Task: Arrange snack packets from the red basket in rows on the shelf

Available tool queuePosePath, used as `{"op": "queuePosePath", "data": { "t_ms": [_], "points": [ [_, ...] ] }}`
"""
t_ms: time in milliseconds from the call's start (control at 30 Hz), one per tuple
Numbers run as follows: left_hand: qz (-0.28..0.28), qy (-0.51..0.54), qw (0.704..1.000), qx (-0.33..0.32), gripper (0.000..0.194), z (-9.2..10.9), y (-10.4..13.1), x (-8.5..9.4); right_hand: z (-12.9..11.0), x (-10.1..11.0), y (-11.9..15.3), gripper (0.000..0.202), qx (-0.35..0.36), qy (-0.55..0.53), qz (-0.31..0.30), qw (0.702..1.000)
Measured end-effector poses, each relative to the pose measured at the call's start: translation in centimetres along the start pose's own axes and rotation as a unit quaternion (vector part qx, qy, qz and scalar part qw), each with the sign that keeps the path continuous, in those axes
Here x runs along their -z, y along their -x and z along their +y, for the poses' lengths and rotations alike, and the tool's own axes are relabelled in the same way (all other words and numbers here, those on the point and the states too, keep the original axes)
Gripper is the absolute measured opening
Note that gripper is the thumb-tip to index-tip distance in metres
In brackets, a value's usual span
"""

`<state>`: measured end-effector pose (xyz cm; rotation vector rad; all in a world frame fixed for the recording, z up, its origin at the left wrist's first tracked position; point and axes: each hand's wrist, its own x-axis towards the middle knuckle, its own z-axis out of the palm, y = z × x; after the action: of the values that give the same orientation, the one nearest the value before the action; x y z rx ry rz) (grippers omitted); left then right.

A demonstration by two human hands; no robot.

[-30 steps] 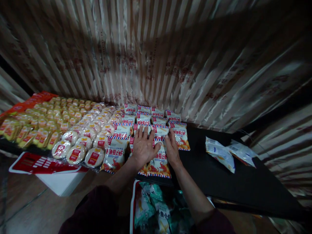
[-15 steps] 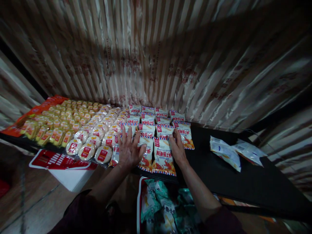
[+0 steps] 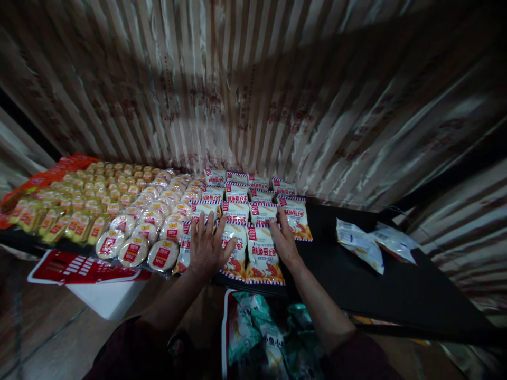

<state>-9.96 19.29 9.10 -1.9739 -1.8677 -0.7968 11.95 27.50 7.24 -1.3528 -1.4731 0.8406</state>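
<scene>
One orange plastic sheet [image 3: 51, 171] lies at the far left of the black counter [image 3: 336, 285], beside rows of small, glossy yellow packets [image 3: 77, 224]. Next come round, pale crackers [image 3: 130, 250] in crinkly clear wrap, their red labels facing up. The left hand [image 3: 206, 248] spreads flat over the front-left of the white snack bags [image 3: 264, 253], its grip loose, fingers apart and closed on nothing. These bags are puffy, with striped crimped edges, and sit in close rows; a front pair shows plainly between the hands. Below, a red-and-white rimmed tub [image 3: 224, 327] holds crumpled green bags [image 3: 245, 316]. The right hand [image 3: 285, 245] rests along the rows' right side, grip also released; in this dim light, its fingertips seem to touch the bags. Farther right, two loose, wrinkled bags [image 3: 358, 245] lie askew, just beside each other.
</scene>
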Motion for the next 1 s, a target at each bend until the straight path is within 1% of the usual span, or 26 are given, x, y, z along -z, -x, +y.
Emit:
{"op": "queuePosePath", "data": {
  "t_ms": [133, 267, 400, 600, 767, 867, 1000],
  "points": [
    [-0.008, 0.002, 1.000, 0.002, 0.056, 0.0, -0.1, 0.0, -0.4, -0.4, 0.2, 0.075, -0.018, 0.008, 0.019, 1.000],
    [-0.023, 0.004, 1.000, 0.004, 0.055, -0.2, -0.1, 0.1, -0.7, -0.9, 0.3, 0.074, -0.009, 0.012, 0.029, 0.999],
    [-0.039, 0.004, 0.999, 0.004, 0.054, -0.4, -0.3, 0.3, -0.7, -1.3, 0.3, 0.073, -0.006, 0.026, 0.042, 0.999],
    [-0.058, 0.002, 0.998, 0.018, 0.053, -0.1, -0.7, 0.7, -0.5, -1.5, 0.4, 0.070, -0.020, 0.029, 0.063, 0.997],
    [-0.047, 0.006, 0.999, 0.006, 0.052, -0.1, -0.7, 0.7, -0.2, -1.1, 0.3, 0.069, -0.011, 0.022, 0.055, 0.998],
    [-0.039, 0.009, 0.999, 0.005, 0.051, 0.1, -0.8, 0.9, -0.2, -0.9, 0.4, 0.067, 0.008, 0.012, 0.056, 0.998],
    [-0.032, 0.010, 0.999, 0.000, 0.050, 0.6, -1.1, 1.4, -0.4, -0.7, 0.8, 0.068, 0.016, 0.025, 0.060, 0.998]
  ]
}}
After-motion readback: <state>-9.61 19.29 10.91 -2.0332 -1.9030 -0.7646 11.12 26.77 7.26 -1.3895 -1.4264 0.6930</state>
